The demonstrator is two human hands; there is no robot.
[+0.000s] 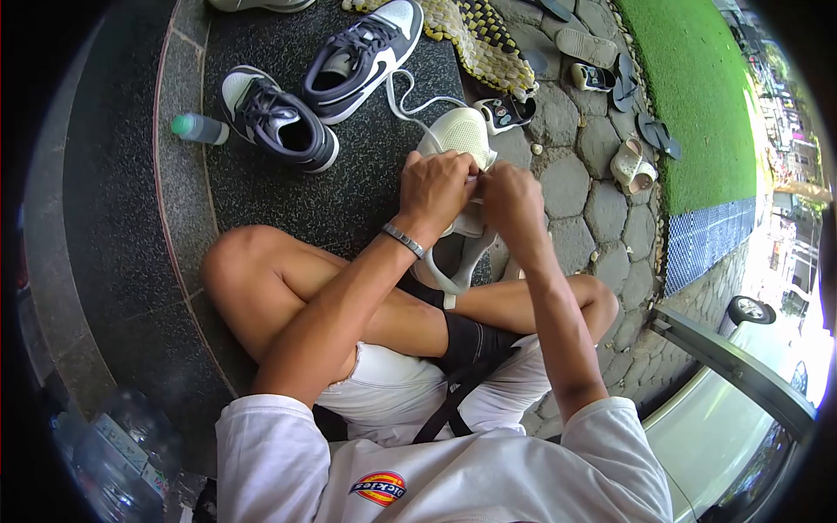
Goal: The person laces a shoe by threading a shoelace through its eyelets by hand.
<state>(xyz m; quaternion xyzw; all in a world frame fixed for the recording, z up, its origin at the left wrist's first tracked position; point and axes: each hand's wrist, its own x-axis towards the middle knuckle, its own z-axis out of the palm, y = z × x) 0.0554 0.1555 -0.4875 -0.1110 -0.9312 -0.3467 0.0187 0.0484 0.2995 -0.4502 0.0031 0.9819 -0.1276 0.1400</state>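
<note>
A cream sneaker (458, 131) with a mesh toe lies in front of my crossed legs, its toe pointing away from me and its heel loop towards me. Over its lace area, my left hand (440, 190) is closed, fingertips pinched at the shoelace (403, 103). One loose length of that lace curls out past the toe onto the dark step. Close beside, my right hand (514, 199) is also closed, pinching at the lacing from the other side. The fingers cover most of the eyelets and the pinched lace. A metal bracelet (404, 240) circles my left wrist.
Two dark-and-white sneakers (362, 61) (277, 122) stand on the speckled step (366, 174), near a green-capped bottle (199, 128). Sandals (632, 166) and slippers lie on the stone paving (558, 183). A woven mat (475, 39) is ahead; large plastic bottles (113, 458) are at lower left.
</note>
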